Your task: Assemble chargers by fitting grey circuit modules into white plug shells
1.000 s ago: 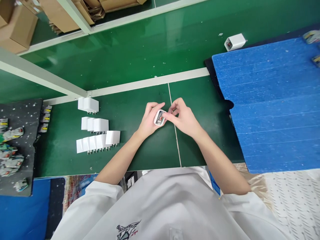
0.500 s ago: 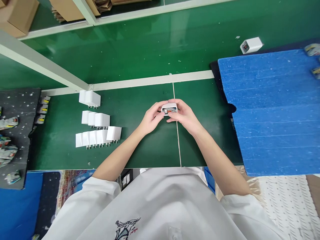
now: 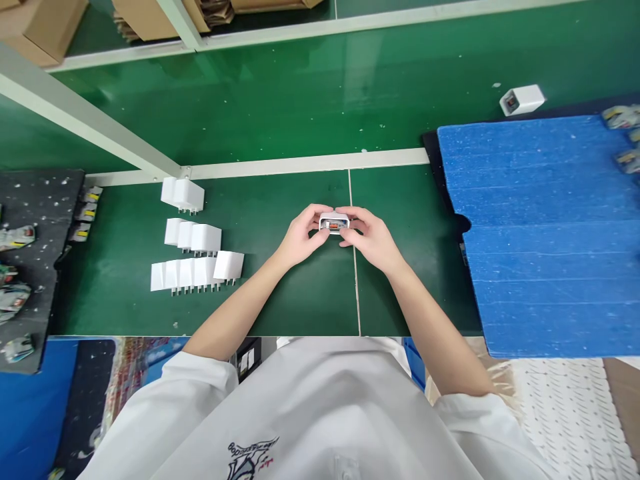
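Above the green bench [image 3: 300, 293], a white power adapter housing [image 3: 334, 216] is held between both hands, its open end facing me. Inside it a circuit board with an orange-red part shows. My left hand [image 3: 304, 240] grips its left side, thumb at the lower edge of the opening. My right hand [image 3: 371, 240] closes on the right side, thumb likewise at the front and fingers behind. To the left, white power adapters stand in rows, with a front row [image 3: 186, 273], a middle row [image 3: 207, 239] and a back pair [image 3: 189, 195], metal prongs showing at their lower edges.
A blue board [image 3: 550, 233] lies on the right, with circuit parts [image 3: 621, 117] at its far edge. Behind it is another white housing [image 3: 529, 99]. A black foam board [image 3: 45, 260] with circuit boards sits at left. A white frame post [image 3: 100, 113] slants across the left.
The held housing has shifted slightly left and down in view, and my right fingers sit a little differently on it. The camera has tilted slightly.
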A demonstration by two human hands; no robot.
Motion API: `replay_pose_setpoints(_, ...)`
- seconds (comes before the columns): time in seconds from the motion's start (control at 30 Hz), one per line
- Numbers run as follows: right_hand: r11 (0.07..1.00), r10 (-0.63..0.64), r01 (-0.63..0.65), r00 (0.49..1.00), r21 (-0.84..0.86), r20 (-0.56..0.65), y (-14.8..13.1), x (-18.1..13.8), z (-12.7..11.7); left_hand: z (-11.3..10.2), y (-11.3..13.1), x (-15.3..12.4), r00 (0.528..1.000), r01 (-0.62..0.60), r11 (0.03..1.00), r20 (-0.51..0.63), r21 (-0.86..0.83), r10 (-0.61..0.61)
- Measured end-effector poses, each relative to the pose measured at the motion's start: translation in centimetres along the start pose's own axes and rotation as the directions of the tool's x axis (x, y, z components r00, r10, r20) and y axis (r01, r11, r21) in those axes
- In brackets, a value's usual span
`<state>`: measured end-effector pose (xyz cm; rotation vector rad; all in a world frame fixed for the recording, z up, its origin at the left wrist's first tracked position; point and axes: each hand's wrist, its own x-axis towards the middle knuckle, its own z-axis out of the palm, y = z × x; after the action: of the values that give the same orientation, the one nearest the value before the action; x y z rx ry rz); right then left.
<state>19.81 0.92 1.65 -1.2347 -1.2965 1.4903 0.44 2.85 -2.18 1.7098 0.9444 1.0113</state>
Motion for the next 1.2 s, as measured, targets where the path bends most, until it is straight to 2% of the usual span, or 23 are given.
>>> replay_pose_setpoints(0.17,0.989,-0.117,0.114,0.993,-0.098,-0.032,0.8,0.0,0.5,0.3,0.5,0.0,1.0,0.007,1.0,0.013,-0.03,-0.007)
replay_pose_setpoints(0.3,0.98,-0.168,0.161,0.985,-0.12,-0.048,1.3,-0.1,0.8,0.7,0.7,0.0,0.999,0.028,0.997,-0.03,-0.067,-0.03)
replay_pose_setpoints(0.5,0.988,-0.143,0.138,0.986,-0.065,-0.081,1.7,0.3,1.0,1.1,0.7,-0.1,0.995,0.066,0.988,-0.066,-0.143,-0.076)
replay_pose_setpoints(0.67,0.995,-0.079,0.08,0.997,0.055,-0.008,1.8,0.8,0.4,0.6,0.5,0.2,0.987,0.162,0.971,0.018,-0.178,-0.161)
replay_pose_setpoints(0.73,0.992,-0.104,0.102,0.994,0.072,0.035,1.9,1.8,0.2,0.0,0.9,0.2,0.979,0.204,0.969,0.015,-0.139,-0.204)
replay_pose_setpoints(0.8,0.986,-0.159,0.157,0.986,0.05,0.045,2.1,3.9,0.1,-0.9,2.0,0.1,0.969,0.238,0.971,-0.06,-0.024,-0.239)
replay_pose_setpoints(0.9,0.958,-0.273,0.264,0.96,-0.116,-0.068,2.5,9.2,-0.4,-3.2,4.3,-0.6,0.958,0.247,0.937,-0.205,0.245,-0.199)
replay_pose_setpoints(1.0,0.9,-0.346,0.248,0.907,-0.357,-0.242,2.6,15.7,-1.3,-6.9,6.4,-1.5,0.949,0.265,0.812,-0.289,0.521,-0.124)
replay_pose_setpoints(1.07,0.854,-0.363,0.182,0.879,-0.487,-0.309,2.2,19.3,-1.9,-9.9,7.0,-1.8,0.919,0.351,0.661,-0.379,0.664,-0.108)
replay_pose_setpoints(1.13,0.797,-0.363,0.125,0.881,-0.591,-0.303,1.4,21.3,-2.4,-12.7,7.1,-1.7,0.857,0.493,0.468,-0.503,0.734,-0.112)
replay_pose_setpoints(1.2,0.72,-0.337,0.092,0.913,-0.688,-0.23,0.3,21.4,-2.7,-14.9,7.0,-1.4,0.774,0.631,0.278,-0.614,0.725,-0.156)
